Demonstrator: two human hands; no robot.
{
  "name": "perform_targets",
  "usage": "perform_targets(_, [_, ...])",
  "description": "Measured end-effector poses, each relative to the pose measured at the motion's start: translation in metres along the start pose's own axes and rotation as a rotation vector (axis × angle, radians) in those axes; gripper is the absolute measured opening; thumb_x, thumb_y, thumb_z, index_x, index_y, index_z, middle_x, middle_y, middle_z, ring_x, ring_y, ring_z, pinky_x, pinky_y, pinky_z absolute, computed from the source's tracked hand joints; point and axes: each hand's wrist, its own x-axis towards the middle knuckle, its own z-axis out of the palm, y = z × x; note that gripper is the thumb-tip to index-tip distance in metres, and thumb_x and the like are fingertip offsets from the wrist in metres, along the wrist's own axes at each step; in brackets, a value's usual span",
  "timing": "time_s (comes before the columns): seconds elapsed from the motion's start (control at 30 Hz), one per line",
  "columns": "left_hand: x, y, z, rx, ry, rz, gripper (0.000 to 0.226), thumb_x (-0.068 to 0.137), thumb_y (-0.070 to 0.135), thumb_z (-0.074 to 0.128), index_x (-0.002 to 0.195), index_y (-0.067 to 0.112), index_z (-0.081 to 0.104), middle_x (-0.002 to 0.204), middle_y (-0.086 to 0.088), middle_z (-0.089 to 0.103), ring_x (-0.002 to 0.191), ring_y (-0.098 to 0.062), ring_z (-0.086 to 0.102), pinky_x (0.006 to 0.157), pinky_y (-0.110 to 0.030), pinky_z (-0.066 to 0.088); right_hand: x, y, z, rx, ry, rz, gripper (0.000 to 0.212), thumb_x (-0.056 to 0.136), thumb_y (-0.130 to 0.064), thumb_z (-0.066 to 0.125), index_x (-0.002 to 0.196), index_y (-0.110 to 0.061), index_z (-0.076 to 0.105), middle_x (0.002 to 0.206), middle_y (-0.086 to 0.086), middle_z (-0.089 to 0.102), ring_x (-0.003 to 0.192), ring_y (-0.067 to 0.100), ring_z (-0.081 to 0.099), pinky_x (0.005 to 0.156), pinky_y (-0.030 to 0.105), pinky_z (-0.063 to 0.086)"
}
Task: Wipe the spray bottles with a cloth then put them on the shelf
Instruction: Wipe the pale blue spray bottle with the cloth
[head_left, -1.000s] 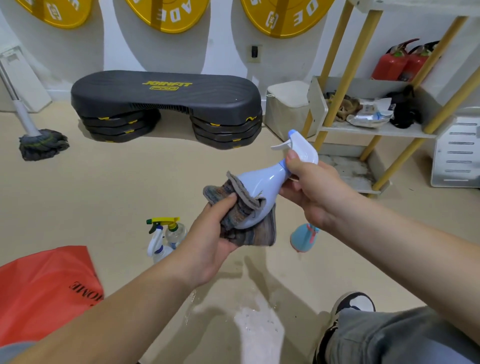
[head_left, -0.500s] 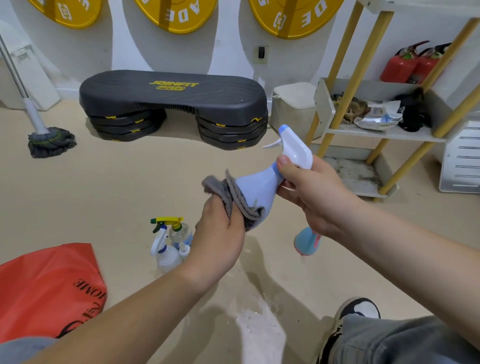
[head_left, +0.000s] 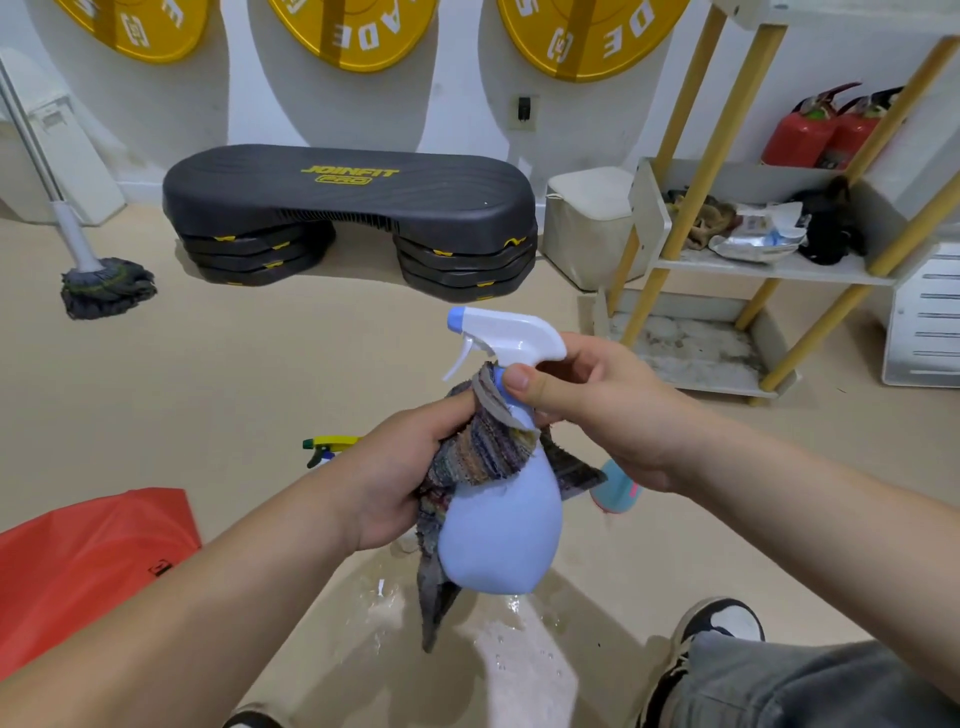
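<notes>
A pale blue spray bottle (head_left: 501, 540) with a white trigger head hangs upright in front of me. My right hand (head_left: 597, 415) grips its neck just under the head. A striped grey cloth (head_left: 480, 457) is wrapped round the bottle's upper body, and my left hand (head_left: 400, 478) holds it there. On the floor behind my hands, a spray bottle with a yellow and green head (head_left: 327, 447) is mostly hidden, and a teal bottle (head_left: 618, 488) peeks out below my right wrist. The wooden-legged shelf (head_left: 769, 270) stands at the right.
The shelf's middle board holds rags and a foil packet (head_left: 753, 244); its bottom tray (head_left: 691, 353) is stained. A black step platform (head_left: 348, 208), a mop (head_left: 104, 286), a red bag (head_left: 88, 566) and a wet patch (head_left: 519, 670) are on the floor. My shoe (head_left: 722, 629) is at lower right.
The bottle has swung from tilted, base toward my left hand, to upright with its head on top. The cloth has slid from the base up to the upper body and neck.
</notes>
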Motion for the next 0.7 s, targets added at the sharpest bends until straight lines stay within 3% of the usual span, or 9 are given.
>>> perform_targets(0.07, [0.000,0.000,0.001,-0.031,-0.013,-0.005,0.040,0.092,0.051,0.059,0.105,0.020,0.082,0.112,-0.005,0.079,0.100,-0.020,0.075,0.091,-0.037,0.055,0.003,0.002,-0.003,-0.053,0.001,-0.032,0.028,0.093,-0.025,0.074,0.112,-0.005,0.073,0.105,0.022,0.075,0.090,0.020,0.066,0.082,0.035,0.051])
perform_targets(0.13, [0.002,-0.002,0.000,-0.061,-0.027,-0.023,0.036,0.092,0.049,0.062,0.104,0.019,0.078,0.101,-0.005,0.078,0.090,-0.020,0.074,0.083,-0.035,0.055,0.005,0.003,-0.006,-0.053,-0.019,-0.020,0.033,0.091,-0.031,0.073,0.115,-0.008,0.073,0.116,0.023,0.073,0.096,0.021,0.067,0.090,0.040,0.053])
perform_targets(0.23, [0.005,-0.004,-0.001,-0.069,-0.067,-0.002,0.034,0.092,0.045,0.073,0.110,0.017,0.076,0.100,-0.006,0.076,0.090,-0.020,0.073,0.084,-0.035,0.055,0.004,0.006,-0.010,-0.070,-0.092,0.018,0.038,0.090,-0.037,0.071,0.118,-0.011,0.070,0.122,0.022,0.070,0.106,0.025,0.069,0.101,0.044,0.054])
perform_targets(0.3, [0.005,-0.003,0.004,-0.045,-0.061,0.052,0.030,0.091,0.045,0.075,0.104,0.018,0.080,0.102,-0.007,0.078,0.091,-0.020,0.076,0.080,-0.033,0.059,0.006,0.011,-0.011,-0.172,-0.044,0.032,0.033,0.088,-0.045,0.074,0.110,-0.021,0.071,0.113,0.013,0.072,0.095,0.024,0.069,0.089,0.039,0.058])
perform_targets(0.37, [0.006,-0.003,0.009,-0.018,0.019,0.141,0.026,0.098,0.037,0.065,0.103,0.016,0.079,0.098,-0.006,0.081,0.086,-0.020,0.079,0.074,-0.030,0.063,0.009,0.014,-0.012,-0.287,0.131,0.060,0.038,0.082,-0.052,0.082,0.100,-0.022,0.069,0.092,0.002,0.066,0.074,0.013,0.060,0.067,0.027,0.050])
perform_targets(0.43, [0.012,-0.007,0.010,0.176,0.191,0.244,0.025,0.104,0.036,0.063,0.111,0.015,0.075,0.101,-0.004,0.082,0.094,-0.020,0.080,0.089,-0.039,0.063,0.011,0.015,-0.011,-0.311,0.271,0.087,0.042,0.080,-0.049,0.084,0.093,-0.015,0.064,0.077,-0.001,0.060,0.065,0.010,0.055,0.055,0.024,0.044])
perform_targets(0.47, [0.015,-0.011,0.008,0.312,0.293,0.299,0.021,0.104,0.036,0.064,0.111,0.018,0.074,0.101,0.000,0.082,0.096,-0.017,0.079,0.092,-0.041,0.061,0.011,0.013,-0.010,-0.295,0.288,0.076,0.037,0.084,-0.044,0.083,0.090,-0.013,0.063,0.071,-0.001,0.059,0.063,0.011,0.054,0.054,0.025,0.043])
perform_targets(0.57, [0.023,-0.020,0.002,0.517,0.509,0.384,0.012,0.101,0.042,0.065,0.104,0.030,0.068,0.095,0.009,0.078,0.090,-0.009,0.075,0.083,-0.036,0.059,0.005,0.002,0.001,-0.252,0.191,0.030,0.021,0.093,-0.033,0.075,0.086,-0.013,0.070,0.065,-0.008,0.062,0.062,0.006,0.055,0.060,0.028,0.045])
perform_targets(0.7, [0.028,-0.026,-0.003,0.794,0.671,0.447,0.032,0.092,0.066,0.053,0.107,0.038,0.058,0.097,0.012,0.072,0.097,-0.020,0.070,0.087,-0.052,0.057,0.000,-0.001,0.018,-0.293,0.173,0.014,0.032,0.086,-0.041,0.081,0.085,-0.010,0.073,0.058,-0.012,0.057,0.053,0.004,0.047,0.051,0.015,0.038])
